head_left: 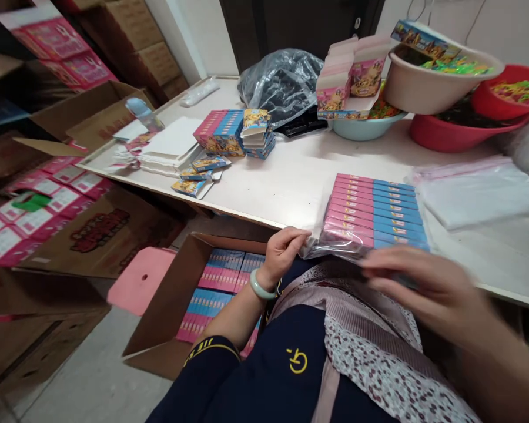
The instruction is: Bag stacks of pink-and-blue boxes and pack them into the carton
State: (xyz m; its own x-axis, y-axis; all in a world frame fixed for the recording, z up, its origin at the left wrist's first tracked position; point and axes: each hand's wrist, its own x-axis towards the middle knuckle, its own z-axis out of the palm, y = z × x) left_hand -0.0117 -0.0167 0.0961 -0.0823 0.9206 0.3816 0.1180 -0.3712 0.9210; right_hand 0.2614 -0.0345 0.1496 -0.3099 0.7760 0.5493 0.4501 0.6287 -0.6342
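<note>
Near the table's front edge lies a clear plastic bag [324, 249] with rows of small pink and blue boxes [374, 205] inside it. My left hand [284, 252], wearing a pale green bangle [261, 285], pinches the bag's left corner between thumb and fingers. At the bag's front right is my right hand [417, 285], smeared by motion; its fingers are close to the plastic, and I cannot tell whether they grip it. Below the table, to the left of my body, an open cardboard carton [158, 311] holds packed rows of similar pink and blue boxes [209, 299].
Flat clear bags [480, 191] lie to the right. Behind stand a beige basin [436, 82], a red basin [449, 135] and open display boxes [352, 76]. Stacked boxes [220, 132] and white card sheets [171, 144] sit left. A pink stool [143, 276] stands beside the carton.
</note>
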